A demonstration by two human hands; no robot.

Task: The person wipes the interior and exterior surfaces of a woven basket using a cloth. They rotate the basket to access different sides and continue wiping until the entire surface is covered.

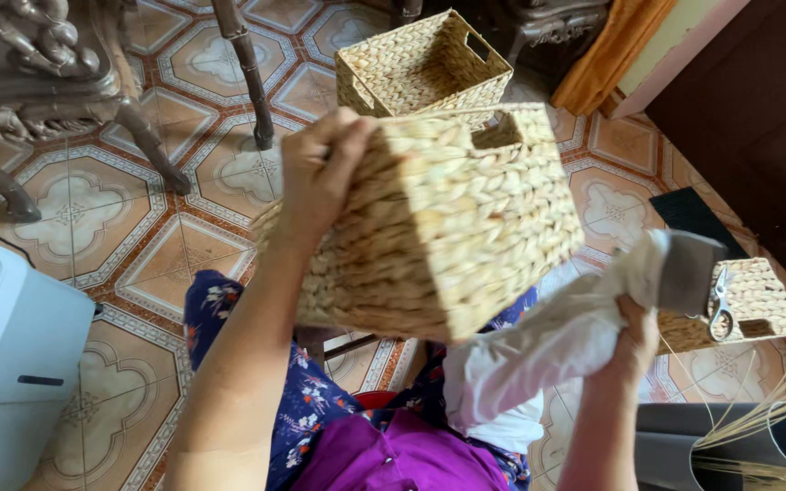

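Left hand (320, 168) is up high, fingers curled tight over the top rim of a square woven straw basket (448, 227), thumb pressed on the outer wall, and the basket is tilted in the air above the lap, clear of the floor, its cut-out handle slot facing up and away. Right hand (634, 332) is low at the basket's lower right corner, closed around a bunch of white cloth (548, 341) that touches the basket's side and trails down toward the lap. Beyond the held basket, a second woven straw basket (422, 62) sits upright on the patterned tile floor (84, 209), just behind and nearly touching in view. Off to the right, a smaller woven basket (757, 300) rests on the floor with a pair of scissors (719, 309) lying against its near side. Bottom right corner, loose pale straw strands (775, 400) fan over a dark grey tube (775, 445). A white plastic box (2, 364) stands at the left edge.
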